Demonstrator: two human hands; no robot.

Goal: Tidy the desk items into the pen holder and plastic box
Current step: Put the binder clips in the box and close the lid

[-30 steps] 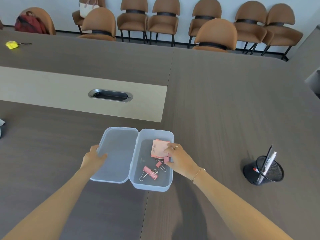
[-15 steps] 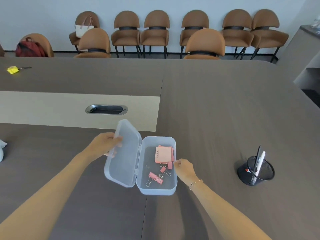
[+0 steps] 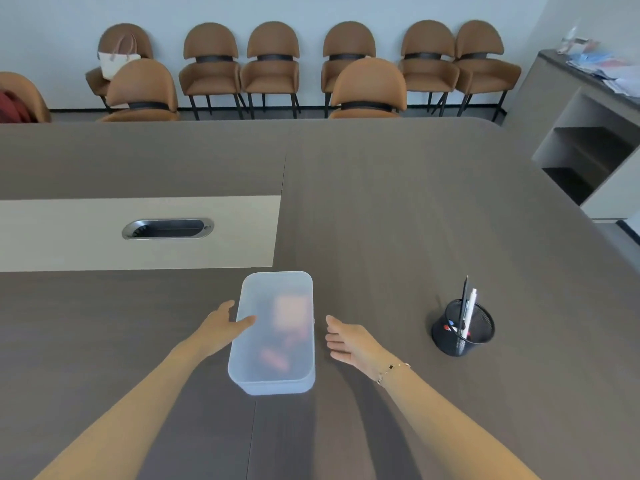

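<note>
The plastic box point(image 3: 273, 332) lies on the desk point(image 3: 398, 216) between the two hands, its long axis running away from the person with a slight lean to the right at the far end, one short end nearest the viewer. Its frosted lid is down, and pink shapes show dimly through it, too blurred to name. The left hand point(image 3: 221, 329) is at the box's left long side with the thumb laid on the lid's edge and the fingers spread along the wall, a loose, open grip rather than a clench. The right hand point(image 3: 346, 341) is just beside the right long side, not touching, fingers relaxed and released, a thin bracelet point(image 3: 393, 370) on the wrist. Well to the right of that hand stands the black mesh pen holder point(image 3: 462, 327), upright, with pens point(image 3: 467, 306) leaning up and away from the viewer. Half a second ago the lid stood open, lifted by the left hand; now it is shut, and the right hand has drawn back from the box's rim.
</note>
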